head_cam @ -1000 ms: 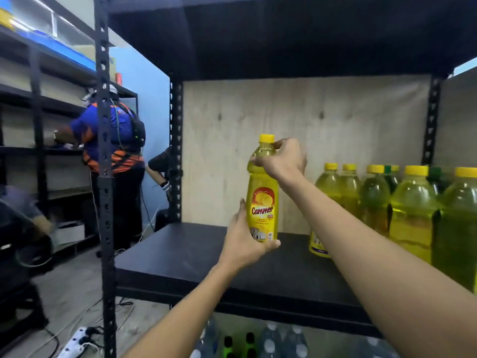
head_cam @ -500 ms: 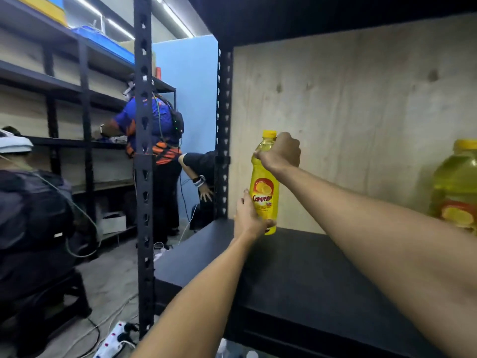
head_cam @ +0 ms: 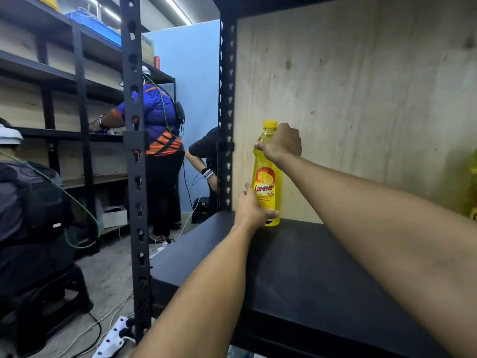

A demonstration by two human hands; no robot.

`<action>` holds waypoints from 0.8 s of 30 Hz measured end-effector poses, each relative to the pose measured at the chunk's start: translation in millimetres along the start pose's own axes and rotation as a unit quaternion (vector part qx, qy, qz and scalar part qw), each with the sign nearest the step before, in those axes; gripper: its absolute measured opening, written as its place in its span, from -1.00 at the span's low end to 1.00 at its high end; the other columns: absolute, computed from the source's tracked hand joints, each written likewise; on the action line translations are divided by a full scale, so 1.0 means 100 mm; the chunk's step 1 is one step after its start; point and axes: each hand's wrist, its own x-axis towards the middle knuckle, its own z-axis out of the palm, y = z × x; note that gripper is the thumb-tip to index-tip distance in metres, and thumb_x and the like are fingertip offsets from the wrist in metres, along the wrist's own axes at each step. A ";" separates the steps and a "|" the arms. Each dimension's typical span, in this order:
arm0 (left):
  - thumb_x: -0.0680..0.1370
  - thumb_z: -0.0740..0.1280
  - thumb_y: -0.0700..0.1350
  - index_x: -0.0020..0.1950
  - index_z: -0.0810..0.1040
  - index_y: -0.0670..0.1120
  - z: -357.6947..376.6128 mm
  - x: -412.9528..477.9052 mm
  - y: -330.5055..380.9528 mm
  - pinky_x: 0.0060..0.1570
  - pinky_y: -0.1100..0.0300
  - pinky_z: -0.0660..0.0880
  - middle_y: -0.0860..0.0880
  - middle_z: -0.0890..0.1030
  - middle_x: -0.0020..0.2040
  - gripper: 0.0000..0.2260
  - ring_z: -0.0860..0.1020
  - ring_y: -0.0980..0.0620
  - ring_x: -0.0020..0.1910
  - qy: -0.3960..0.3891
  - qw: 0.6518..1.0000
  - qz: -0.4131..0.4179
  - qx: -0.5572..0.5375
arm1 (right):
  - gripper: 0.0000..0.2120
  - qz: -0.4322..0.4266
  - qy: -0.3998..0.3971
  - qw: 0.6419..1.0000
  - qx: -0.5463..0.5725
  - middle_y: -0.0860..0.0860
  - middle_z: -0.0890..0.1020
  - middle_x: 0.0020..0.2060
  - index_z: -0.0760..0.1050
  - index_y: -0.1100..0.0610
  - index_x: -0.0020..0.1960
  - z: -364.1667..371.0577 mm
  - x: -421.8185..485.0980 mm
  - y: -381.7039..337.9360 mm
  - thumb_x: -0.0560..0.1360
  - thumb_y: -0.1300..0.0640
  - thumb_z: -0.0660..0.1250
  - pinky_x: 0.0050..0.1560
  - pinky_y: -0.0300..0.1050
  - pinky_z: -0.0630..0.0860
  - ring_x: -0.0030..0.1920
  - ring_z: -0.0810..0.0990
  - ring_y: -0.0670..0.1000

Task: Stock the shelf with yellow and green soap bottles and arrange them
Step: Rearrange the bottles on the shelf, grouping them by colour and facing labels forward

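Both hands grip the yellow bottle (head_cam: pixel 267 177), right hand (head_cam: pixel 282 144) at neck, left hand (head_cam: pixel 251 209) at base; seat it flat on the shelf (head_cam: pixel 296 267), label forward, before letting go.

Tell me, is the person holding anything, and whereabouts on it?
Yes: the yellow soap bottle. The right hand grips its neck just under the cap, and the left hand steadies its lower body near the base, at the back of the black shelf.

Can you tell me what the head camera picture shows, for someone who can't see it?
Two bare hands stand a yellow soap bottle at the back of a black shelf: right hand at its neck, left hand at its base. Other people work at shelves behind.
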 end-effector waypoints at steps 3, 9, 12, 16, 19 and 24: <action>0.32 0.60 0.07 0.54 0.14 -0.14 -0.01 -0.03 -0.02 0.25 0.01 0.48 -0.13 0.43 0.33 -0.04 0.48 -0.14 0.26 -0.009 1.000 -0.021 -0.001 | -0.40 0.002 -0.030 1.000 -0.003 0.15 0.58 0.25 0.48 0.17 0.27 -0.02 -0.04 0.02 0.36 -0.09 0.56 0.06 -0.02 0.52 0.23 0.58 0.20; 0.42 0.52 -0.14 0.08 0.60 -0.08 -0.22 -0.45 0.09 0.00 0.17 0.52 -0.08 0.63 0.07 -0.73 0.59 -0.08 0.09 -0.031 0.995 -0.091 -0.040 | -0.35 0.006 -0.135 0.991 0.020 0.15 0.59 0.25 0.49 0.23 0.35 -0.89 -0.28 0.22 0.34 0.09 0.61 0.08 -0.11 0.55 0.17 0.59 0.10; 0.38 0.51 -0.09 0.21 0.55 -0.08 -0.20 -0.89 0.35 0.17 0.04 0.53 -0.09 0.59 0.18 -0.57 0.57 -0.13 0.17 -0.009 0.996 -0.075 -0.050 | -0.57 -0.008 -0.180 0.984 -0.001 0.07 0.67 0.05 0.64 0.19 0.19 -1.68 -0.52 0.37 0.35 0.14 0.60 -0.18 -0.29 0.46 0.02 0.62 0.00; 0.46 0.49 -0.12 0.41 0.47 -0.06 0.01 -1.50 0.87 0.08 0.19 0.50 -0.03 0.58 0.26 -0.47 0.61 0.01 0.12 -0.054 0.993 0.010 -0.107 | -0.66 0.010 -0.132 0.991 -0.030 0.02 0.69 -0.02 0.69 0.13 0.11 -2.64 -0.76 0.55 0.35 0.14 0.59 -0.19 -0.28 0.43 -0.02 0.59 -0.06; 0.46 0.50 -0.10 0.32 0.55 0.02 0.25 -1.78 1.28 0.02 0.25 0.51 0.04 0.62 0.17 -0.57 0.64 0.04 0.06 -0.132 0.980 0.032 -0.148 | -0.66 0.023 -0.079 0.995 -0.065 0.04 0.66 -0.09 0.69 0.13 0.12 -3.07 -0.79 0.67 0.35 0.16 0.58 -0.14 -0.26 0.43 -0.08 0.58 -0.04; 0.48 0.50 -0.10 0.36 0.51 -0.03 0.76 -1.90 1.86 0.11 0.19 0.53 0.03 0.58 0.14 -0.54 0.58 0.04 0.11 -0.202 0.963 0.039 -0.173 | -0.55 0.057 -0.024 0.992 -0.111 0.16 0.68 0.04 0.63 0.15 0.21 -3.35 -0.64 0.96 0.34 0.18 0.59 0.05 -0.11 0.56 -0.09 0.56 0.04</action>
